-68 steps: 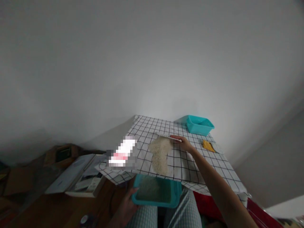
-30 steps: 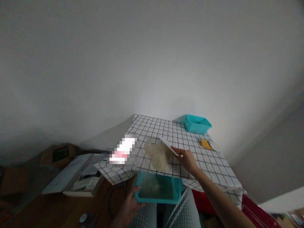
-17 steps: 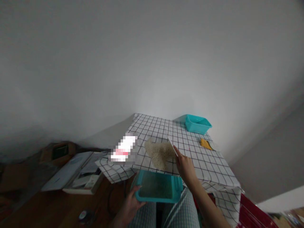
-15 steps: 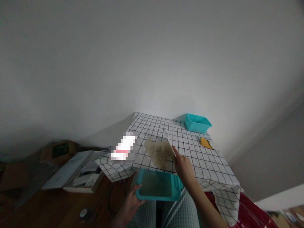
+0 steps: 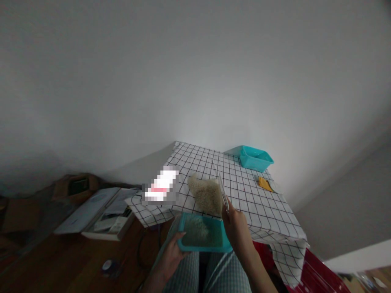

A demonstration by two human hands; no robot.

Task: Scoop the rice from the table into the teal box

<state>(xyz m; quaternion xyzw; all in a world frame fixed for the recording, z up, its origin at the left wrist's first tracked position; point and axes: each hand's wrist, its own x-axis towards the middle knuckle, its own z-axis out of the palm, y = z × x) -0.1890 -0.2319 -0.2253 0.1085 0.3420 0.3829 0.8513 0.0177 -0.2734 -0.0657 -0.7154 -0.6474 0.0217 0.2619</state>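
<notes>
The right hand (image 5: 236,230) pinched a ruler (image 5: 223,193) upright beside the rice (image 5: 205,194), while the left hand (image 5: 171,256) clasped the rim of the tray (image 5: 207,249).

A small room in what appears to be a private home: a table covered with a black-and-white checked tablecloth (image 5: 262,209) stands against a plain white wall (image 5: 195,81). Left of the table, on a wooden floor (image 5: 70,260), lie an open book with loose papers (image 5: 108,219) and, farther left, a brown cardboard box (image 5: 75,188). Nothing in view suggests a shop, lab or workshop.
</notes>
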